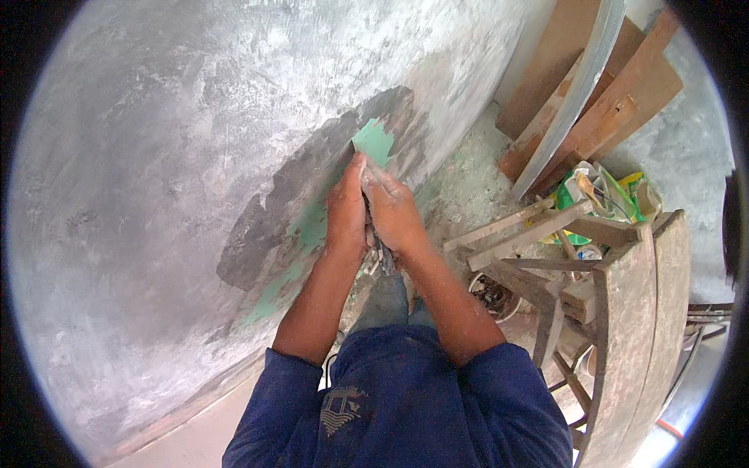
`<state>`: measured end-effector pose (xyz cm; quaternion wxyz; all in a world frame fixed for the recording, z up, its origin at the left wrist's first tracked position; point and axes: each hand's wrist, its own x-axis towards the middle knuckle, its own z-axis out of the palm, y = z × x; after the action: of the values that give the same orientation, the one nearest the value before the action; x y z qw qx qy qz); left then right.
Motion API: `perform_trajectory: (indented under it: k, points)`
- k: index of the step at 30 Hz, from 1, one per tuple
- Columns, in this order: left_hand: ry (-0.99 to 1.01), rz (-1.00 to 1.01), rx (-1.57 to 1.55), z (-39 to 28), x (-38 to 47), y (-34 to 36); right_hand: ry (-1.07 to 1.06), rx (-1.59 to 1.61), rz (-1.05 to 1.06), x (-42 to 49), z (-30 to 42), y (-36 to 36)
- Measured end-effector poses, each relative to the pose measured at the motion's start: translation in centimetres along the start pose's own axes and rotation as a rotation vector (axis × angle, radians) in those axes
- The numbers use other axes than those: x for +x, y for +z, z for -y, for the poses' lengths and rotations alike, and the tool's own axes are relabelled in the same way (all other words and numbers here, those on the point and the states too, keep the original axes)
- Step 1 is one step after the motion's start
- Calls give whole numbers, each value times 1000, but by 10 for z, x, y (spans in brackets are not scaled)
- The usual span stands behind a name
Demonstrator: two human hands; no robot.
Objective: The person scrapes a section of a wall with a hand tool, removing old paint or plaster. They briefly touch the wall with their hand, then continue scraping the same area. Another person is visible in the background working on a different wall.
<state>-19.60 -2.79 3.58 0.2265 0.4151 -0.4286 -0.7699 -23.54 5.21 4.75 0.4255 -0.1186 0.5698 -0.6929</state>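
My left hand and my right hand are pressed close together around a slim tool, mostly hidden by the fingers. Its dark handle end shows below the palms. A thin edge at the fingertips touches the wall. Just above the fingertips lies a bare green patch. Around it spreads a dark grey patch on the mottled grey-white wall surface. More green shows to the left of my forearms and lower down. What kind of blade the tool has, I cannot tell.
At right stands a worn wooden trestle or bench. Behind it lean wooden boards and a long metal strip. Green and yellow bags lie beside them. A bucket with dark debris stands below. Dust and crumbs cover the floor along the wall.
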Motion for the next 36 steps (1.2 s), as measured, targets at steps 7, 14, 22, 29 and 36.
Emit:
perform_trajectory:
  k: [7, 14, 22, 29, 36]
  points:
    - [48, 9, -41, -13, -19, 8, -110, -137, -61, -2, -9, 7]
    - [-20, -17, -25, -15, -17, 12, -271, -161, -126, 0, -19, 12]
    - [-26, 28, -16, -10, -8, 12, -223, -86, -84, 13, -20, 3]
    - [-67, 132, 81, -16, 15, 23, -215, -75, -127, 23, 4, -8]
    - [39, 58, -62, -7, -7, 12, -427, -75, -123, 8, -14, 10]
